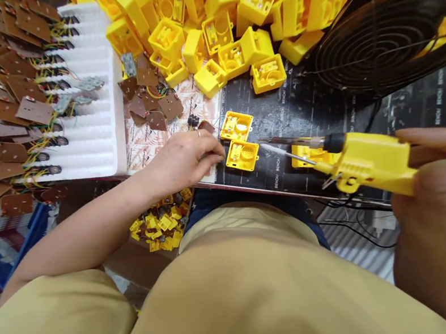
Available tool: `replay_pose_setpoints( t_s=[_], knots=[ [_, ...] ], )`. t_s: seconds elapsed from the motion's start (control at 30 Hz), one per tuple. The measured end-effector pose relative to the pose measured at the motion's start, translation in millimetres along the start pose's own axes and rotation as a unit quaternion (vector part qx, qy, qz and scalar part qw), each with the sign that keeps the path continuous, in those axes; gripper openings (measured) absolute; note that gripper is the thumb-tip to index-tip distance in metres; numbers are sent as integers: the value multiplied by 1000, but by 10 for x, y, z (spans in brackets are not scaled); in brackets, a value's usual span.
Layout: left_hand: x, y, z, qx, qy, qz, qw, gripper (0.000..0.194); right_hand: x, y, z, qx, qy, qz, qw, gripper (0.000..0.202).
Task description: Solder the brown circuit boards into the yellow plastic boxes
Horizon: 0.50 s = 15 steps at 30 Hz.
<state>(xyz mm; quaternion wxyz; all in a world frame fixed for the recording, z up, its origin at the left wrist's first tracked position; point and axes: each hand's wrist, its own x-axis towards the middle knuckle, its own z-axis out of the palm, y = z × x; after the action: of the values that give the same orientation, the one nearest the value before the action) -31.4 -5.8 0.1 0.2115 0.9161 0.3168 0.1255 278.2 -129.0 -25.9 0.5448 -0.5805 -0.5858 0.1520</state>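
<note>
Bright, fairly even light; source not visible. White foam (117, 105) nearly washed out, faint glare on black bench (267, 110), fan (376, 45) dark. Right hand (443, 220) soft, blurred. Wide-angle stretch toward edges.

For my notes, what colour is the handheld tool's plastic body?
The plastic body is yellow (head view).

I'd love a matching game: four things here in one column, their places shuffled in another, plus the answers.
1) Yellow plastic tool with metal tip
2) White ridged foam tray
3) Black fan with round grille
4) Blue plastic crate

a) Below the black bench, left
b) On the bench, picture's right
c) In the right hand
d) Partly hidden by brown circuit boards

Pairs: 1-c, 2-d, 3-b, 4-a
</note>
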Motion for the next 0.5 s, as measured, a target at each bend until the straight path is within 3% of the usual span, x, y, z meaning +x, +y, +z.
replay_pose_setpoints(
  t_s=[0.13, 0.27, 0.43, 0.5],
  knots=[
    [36, -7, 72, 11, 28, 27, 999, 14, -14, -96, -39, 34, -71, -30, 996, 47],
    [96, -9, 60, 13, -9, -10, 1000, 6, -49, -124, -82, -62, -78, -44, 994, 43],
    [93, -32, -37, 8, -69, -7, 998, 15, -105, -451, -48, -79, -67, 134, 986, 29],
    [69, -60, -30, 7, -57, -2, 998, 18, -105, -555, -24, -74, -72, 156, 982, 28]
  ],
)
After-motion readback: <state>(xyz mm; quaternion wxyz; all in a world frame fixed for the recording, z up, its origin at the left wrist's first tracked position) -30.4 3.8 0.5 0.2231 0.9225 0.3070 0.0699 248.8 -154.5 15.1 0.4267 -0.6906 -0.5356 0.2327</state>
